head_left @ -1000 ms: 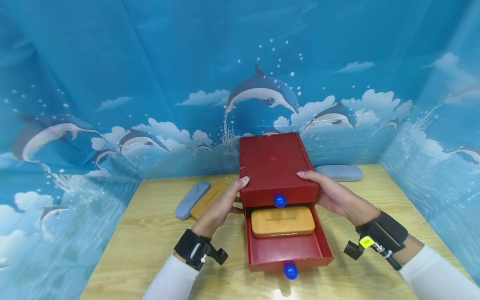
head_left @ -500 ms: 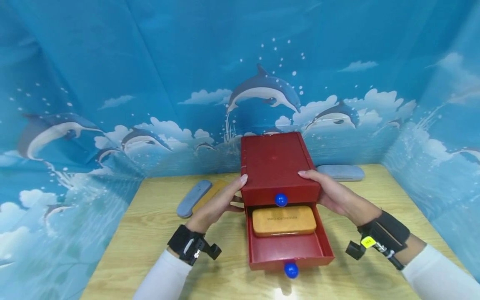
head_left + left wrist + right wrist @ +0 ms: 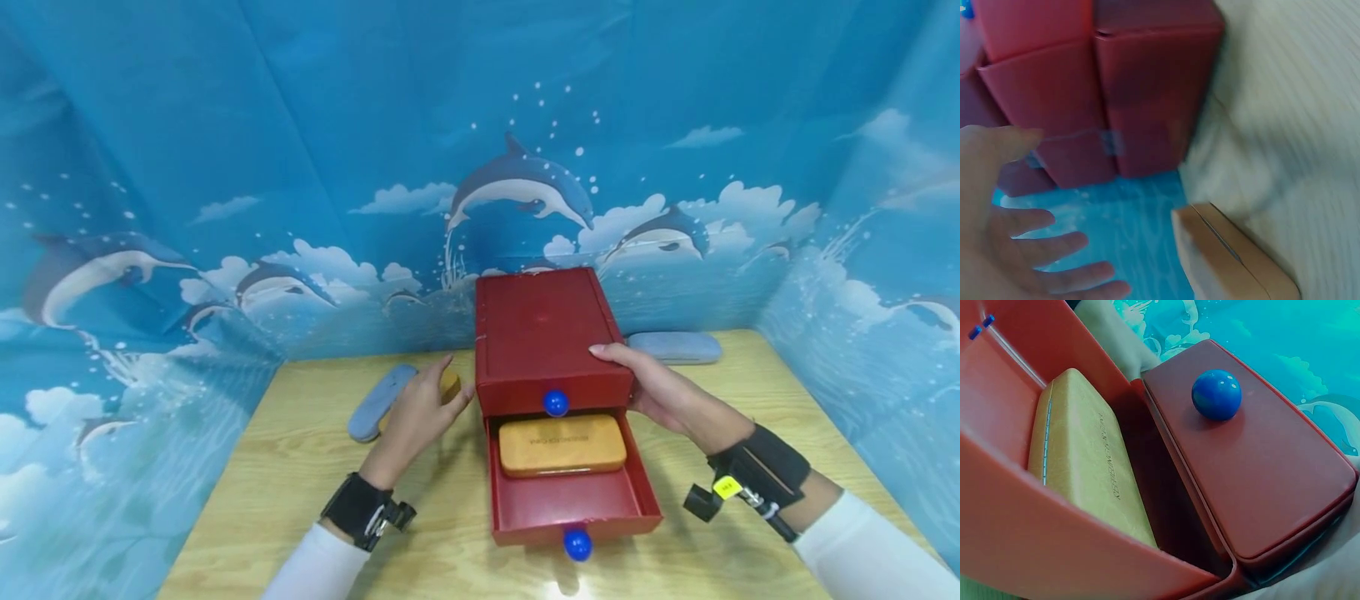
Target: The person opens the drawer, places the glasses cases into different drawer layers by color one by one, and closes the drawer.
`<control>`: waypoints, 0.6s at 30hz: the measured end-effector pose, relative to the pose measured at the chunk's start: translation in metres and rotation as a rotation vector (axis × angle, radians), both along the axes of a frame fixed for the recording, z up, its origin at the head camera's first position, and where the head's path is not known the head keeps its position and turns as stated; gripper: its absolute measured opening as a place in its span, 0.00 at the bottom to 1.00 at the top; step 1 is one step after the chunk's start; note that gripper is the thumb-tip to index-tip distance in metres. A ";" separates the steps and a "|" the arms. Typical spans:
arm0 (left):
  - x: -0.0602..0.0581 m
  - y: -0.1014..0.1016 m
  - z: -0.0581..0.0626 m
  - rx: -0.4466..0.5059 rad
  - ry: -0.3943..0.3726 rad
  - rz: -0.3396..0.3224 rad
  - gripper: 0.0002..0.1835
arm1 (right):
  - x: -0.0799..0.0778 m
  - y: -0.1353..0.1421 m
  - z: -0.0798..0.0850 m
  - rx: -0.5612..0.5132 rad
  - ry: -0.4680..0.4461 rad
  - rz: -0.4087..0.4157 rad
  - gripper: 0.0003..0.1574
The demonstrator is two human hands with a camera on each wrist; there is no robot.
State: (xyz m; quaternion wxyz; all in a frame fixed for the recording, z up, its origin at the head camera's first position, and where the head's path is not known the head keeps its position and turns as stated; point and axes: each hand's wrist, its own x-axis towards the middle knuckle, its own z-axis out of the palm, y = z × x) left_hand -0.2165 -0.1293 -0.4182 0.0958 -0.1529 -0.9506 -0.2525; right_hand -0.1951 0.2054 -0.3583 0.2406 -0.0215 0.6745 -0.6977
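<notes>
A red two-drawer box (image 3: pixel 543 325) stands at the back middle in the head view, its lower drawer (image 3: pixel 570 504) pulled out. Inside that drawer lies a yellow glasses case (image 3: pixel 1091 450) with print on its lid. My right hand (image 3: pixel 671 396) grips the box's right front corner, thumb on top. Left of the box, my left hand (image 3: pixel 420 417) reaches over a second yellow glasses case (image 3: pixel 450 385), fingers spread and apart from the box; in the left wrist view this case (image 3: pixel 1229 262) lies beyond the fingertips. The hand partly hides it in the head view.
A blue-grey glasses case (image 3: pixel 375 408) lies left of my left hand, and another blue-grey case (image 3: pixel 675 347) behind my right hand. Blue ball knobs (image 3: pixel 556 403) stick out from both drawer fronts. A dolphin-print curtain (image 3: pixel 360 167) encloses the wooden table (image 3: pixel 262 500).
My left hand has let go of the box's left side and moved left over the yellow case. My right hand keeps its grip on the box, and the drawer stays out.
</notes>
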 end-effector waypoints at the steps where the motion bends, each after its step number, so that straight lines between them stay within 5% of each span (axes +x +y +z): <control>1: -0.001 -0.002 -0.003 -0.043 0.038 0.005 0.39 | 0.000 0.000 0.000 0.004 0.000 0.002 0.46; 7: -0.011 -0.015 -0.021 -0.225 0.122 0.058 0.43 | -0.001 0.002 0.000 0.030 0.014 0.010 0.47; 18: -0.024 -0.027 -0.047 -0.337 -0.051 0.157 0.48 | 0.000 0.002 0.000 0.041 0.017 0.012 0.46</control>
